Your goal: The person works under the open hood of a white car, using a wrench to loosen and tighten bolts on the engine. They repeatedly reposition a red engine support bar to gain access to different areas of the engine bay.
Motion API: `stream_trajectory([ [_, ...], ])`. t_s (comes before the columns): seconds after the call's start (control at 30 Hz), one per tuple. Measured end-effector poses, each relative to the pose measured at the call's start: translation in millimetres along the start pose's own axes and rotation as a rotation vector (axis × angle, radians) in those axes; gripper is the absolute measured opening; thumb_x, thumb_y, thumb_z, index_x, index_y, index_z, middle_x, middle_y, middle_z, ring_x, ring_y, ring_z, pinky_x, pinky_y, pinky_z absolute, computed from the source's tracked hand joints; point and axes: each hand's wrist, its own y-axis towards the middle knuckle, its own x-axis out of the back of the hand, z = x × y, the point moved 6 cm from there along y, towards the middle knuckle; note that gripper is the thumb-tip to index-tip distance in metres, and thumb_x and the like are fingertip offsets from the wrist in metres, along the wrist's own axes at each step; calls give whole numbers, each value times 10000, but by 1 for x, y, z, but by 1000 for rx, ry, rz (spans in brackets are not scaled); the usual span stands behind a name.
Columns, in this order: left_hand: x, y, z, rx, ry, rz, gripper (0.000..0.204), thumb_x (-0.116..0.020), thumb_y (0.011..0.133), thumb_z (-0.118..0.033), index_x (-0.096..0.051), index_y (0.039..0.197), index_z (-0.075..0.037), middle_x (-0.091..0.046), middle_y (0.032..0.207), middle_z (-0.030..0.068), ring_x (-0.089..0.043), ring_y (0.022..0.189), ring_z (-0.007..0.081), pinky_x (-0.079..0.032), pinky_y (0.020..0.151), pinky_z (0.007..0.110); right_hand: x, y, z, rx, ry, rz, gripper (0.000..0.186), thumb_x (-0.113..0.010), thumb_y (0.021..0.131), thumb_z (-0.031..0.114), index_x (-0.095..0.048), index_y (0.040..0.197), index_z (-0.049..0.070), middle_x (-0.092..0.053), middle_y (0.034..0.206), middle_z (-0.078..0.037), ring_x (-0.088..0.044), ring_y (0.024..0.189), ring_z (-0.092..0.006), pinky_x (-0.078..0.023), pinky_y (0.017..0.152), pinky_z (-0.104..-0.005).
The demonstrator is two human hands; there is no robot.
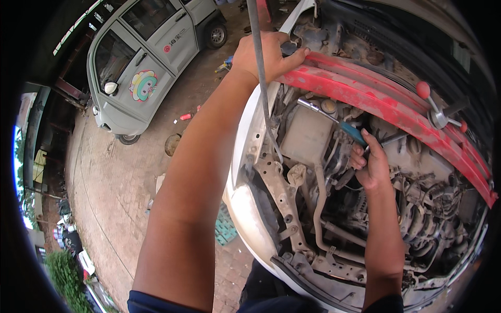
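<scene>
A red engine support bar (360, 93) lies across the open engine bay of a white car. At its far left end, my left hand (265, 55) is closed on it, thumb over the bar and fingers partly hidden beside a dark round part. A thin hood prop rod (259, 57) passes in front of that wrist. My right hand (374, 163) curls round the teal handle of a socket driver (353, 133), whose silver socket end points up and left over a dusty pale reservoir tank (308, 134). The base of the handle is hidden in my fingers.
A T-handled screw with red ball knobs (441, 113) stands on the bar at right. Dusty hoses and engine parts (417, 219) fill the bay. A grey vehicle (141, 68) stands on the paved floor (99, 188) at left. A green plastic crate (225, 227) lies beside the car.
</scene>
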Motion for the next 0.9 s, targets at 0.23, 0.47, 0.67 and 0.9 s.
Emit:
stream_trajectory([
  [0.23,50,-30,32,234,-665,-550,575,-515,992,-505,-690,1117,28,-718,1004,193,-673,973,309,-506,904,380,-7,-124,-59,50,318,112,345,-551,997,370,-557,930,32,-491,712,-24,-413,547,-109,-335,529,-258],
  [0.47,66,-280,-52,131,-1246,-385,720,-570,969,-561,-513,1341,52,-581,1271,195,-581,1154,291,-443,1016,422,-150,-188,-109,167,63,226,774,-652,928,460,-327,1526,91,-551,1157,-85,-572,998,-212,-465,889,-364],
  [0.67,90,-355,-23,267,-1257,-339,536,-639,984,-227,-446,1414,29,-468,1411,286,-627,1158,340,-541,964,440,-225,-203,-191,397,-799,720,1081,-521,972,607,53,1581,-76,-115,1654,-254,-187,1516,-414,-153,1224,-500],
  [0.9,79,-356,122,781,-1652,-651,402,-511,1076,-269,-448,1295,62,-647,1187,258,-722,1017,297,-604,894,371,-205,-134,-156,460,-1028,299,394,-573,1041,293,-604,1217,-59,-706,1035,-115,-678,968,-222,-518,913,-350],
])
